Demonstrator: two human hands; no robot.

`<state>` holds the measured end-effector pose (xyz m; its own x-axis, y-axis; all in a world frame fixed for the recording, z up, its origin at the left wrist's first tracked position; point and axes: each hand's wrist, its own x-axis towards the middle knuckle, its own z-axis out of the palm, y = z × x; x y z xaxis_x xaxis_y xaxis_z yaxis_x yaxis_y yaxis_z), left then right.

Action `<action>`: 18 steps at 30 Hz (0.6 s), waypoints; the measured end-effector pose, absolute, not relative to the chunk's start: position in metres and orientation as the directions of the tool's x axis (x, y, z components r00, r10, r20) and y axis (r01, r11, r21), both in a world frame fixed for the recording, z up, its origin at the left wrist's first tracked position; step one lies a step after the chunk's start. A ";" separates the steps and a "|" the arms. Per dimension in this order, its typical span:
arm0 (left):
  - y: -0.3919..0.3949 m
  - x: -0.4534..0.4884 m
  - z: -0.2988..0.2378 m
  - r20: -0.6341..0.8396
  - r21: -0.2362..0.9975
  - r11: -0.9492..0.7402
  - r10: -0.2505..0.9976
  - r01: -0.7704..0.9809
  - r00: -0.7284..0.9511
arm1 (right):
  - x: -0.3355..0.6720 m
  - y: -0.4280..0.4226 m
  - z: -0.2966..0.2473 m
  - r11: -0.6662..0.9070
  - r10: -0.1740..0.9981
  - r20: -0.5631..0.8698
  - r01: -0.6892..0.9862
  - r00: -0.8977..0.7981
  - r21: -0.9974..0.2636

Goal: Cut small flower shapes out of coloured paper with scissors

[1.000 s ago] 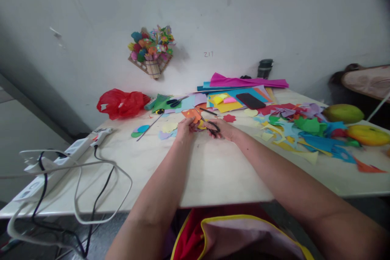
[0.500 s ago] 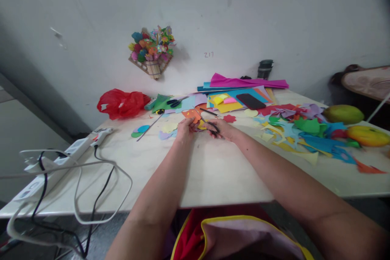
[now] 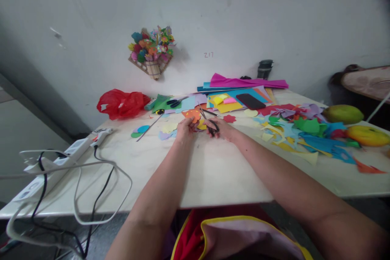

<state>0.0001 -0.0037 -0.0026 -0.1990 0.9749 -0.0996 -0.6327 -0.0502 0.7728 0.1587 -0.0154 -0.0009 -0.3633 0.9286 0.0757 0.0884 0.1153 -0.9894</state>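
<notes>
Scissors (image 3: 204, 115) sit gripped in the right hand (image 3: 224, 128); the left hand (image 3: 186, 128) pinches orange paper (image 3: 191, 115) just beside them.

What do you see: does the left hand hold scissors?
No, the left hand holds orange paper, and the scissors are in the right hand.

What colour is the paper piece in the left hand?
The paper piece in the left hand is orange; the head view shows it.
</notes>
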 end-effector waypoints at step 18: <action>-0.008 0.003 -0.004 -0.038 0.854 -0.008 0.996 -0.520 -0.077 | 0.157 -0.015 0.011 0.092 0.995 0.098 -0.187 -0.023 -0.978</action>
